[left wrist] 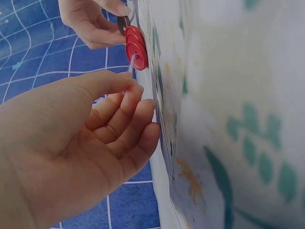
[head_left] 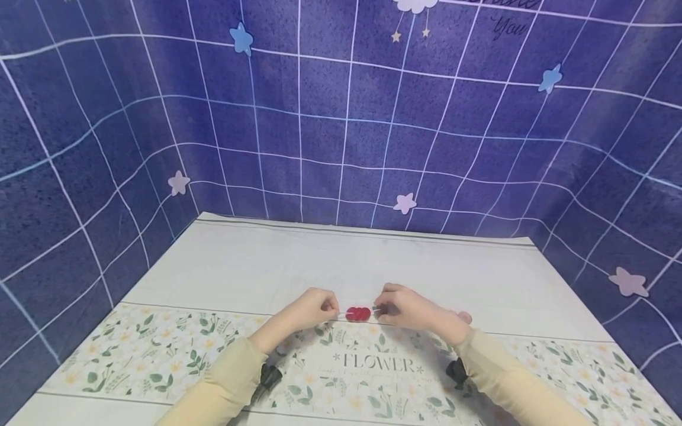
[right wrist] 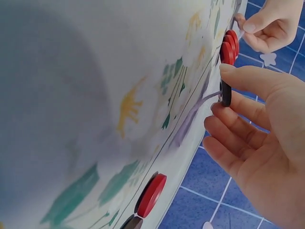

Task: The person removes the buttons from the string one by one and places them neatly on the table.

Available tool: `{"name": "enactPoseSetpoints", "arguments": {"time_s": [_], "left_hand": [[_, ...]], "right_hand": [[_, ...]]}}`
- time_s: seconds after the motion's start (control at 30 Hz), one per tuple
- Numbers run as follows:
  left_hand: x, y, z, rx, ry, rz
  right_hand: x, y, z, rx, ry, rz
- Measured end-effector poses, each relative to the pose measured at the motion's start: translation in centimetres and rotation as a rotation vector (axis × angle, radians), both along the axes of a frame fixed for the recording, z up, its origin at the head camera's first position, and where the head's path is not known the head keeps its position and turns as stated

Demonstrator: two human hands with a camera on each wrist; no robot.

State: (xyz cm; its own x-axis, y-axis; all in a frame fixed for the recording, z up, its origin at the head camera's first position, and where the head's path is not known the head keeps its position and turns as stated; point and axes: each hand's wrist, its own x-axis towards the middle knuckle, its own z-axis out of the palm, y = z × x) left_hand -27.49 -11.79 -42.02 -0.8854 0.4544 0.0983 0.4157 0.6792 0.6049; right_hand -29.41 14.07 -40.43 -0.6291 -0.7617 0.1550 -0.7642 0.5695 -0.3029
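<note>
Bright, even light with soft shadows; head view bows at its edges, wrist views blur up close.

Craft booth: blue grid backdrop [head_left: 341, 118], floral tablecloth [head_left: 373, 367].

Enclosure: three walls of dark blue backdrop [head_left: 330, 118] printed with a white grid, meeting at the table's far corners. Pale star decals [head_left: 179, 183] are fixed to the walls; a white cloud decal [head_left: 415, 5] sits at the upper edge. The table [head_left: 298, 260] carries a white cloth [head_left: 479, 284]; a floral band [head_left: 149, 349] lettered "FLOWER" runs along its near edge. Lighting is even
</note>
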Motion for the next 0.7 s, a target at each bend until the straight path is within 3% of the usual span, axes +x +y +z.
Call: {"name": "enactPoseSetpoints", "arguments": {"time_s": [0.7], "left_hand": [[0.0, 0.1, 0.1, -0.001, 0.0, 0.009]], "right_hand": [[0.0, 1.4, -0.1, -0.003, 0.035, -0.017]]}}
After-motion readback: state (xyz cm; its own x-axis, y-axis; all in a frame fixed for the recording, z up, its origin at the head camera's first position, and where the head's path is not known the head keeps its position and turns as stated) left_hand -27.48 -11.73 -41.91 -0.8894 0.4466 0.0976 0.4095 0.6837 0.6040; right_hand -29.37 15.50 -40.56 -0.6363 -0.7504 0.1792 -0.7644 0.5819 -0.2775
